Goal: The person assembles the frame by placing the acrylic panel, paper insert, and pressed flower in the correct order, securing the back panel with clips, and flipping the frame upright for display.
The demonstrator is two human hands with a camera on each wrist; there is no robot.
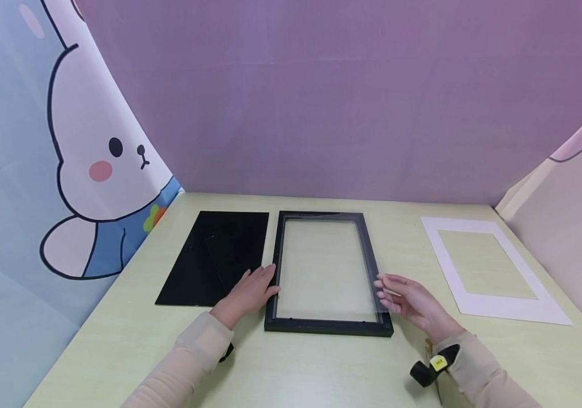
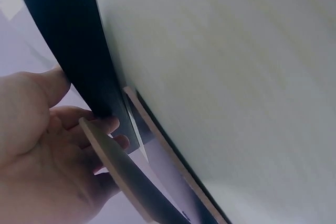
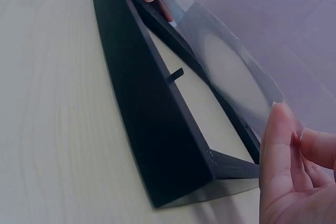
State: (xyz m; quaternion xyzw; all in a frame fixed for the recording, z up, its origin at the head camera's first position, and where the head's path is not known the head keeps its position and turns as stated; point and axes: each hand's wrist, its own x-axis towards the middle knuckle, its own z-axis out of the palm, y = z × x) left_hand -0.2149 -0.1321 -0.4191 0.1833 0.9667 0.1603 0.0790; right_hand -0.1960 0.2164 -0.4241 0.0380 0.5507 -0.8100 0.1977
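A black picture frame (image 1: 328, 326) lies on the table with small tabs along its inner edge. My right hand (image 1: 410, 301) pinches the edge of a clear plastic sheet (image 3: 231, 69) between thumb and fingers. That edge is raised above the frame's right bar, and the sheet bows across the opening. My left hand (image 1: 250, 292) grips the frame's left bar, thumb over the top and fingertips against the outer side (image 2: 73, 40). Just left of the frame lies a black backing board (image 1: 209, 255); its stand leg (image 2: 123, 177) juts up beside the left fingers.
A white mat (image 1: 495, 306) with a rectangular window lies on the table's right part. The pale table (image 1: 331, 374) meets a purple cloth wall (image 1: 342, 113) at the back. A cartoon-printed cloth (image 1: 5, 226) hangs on the left.
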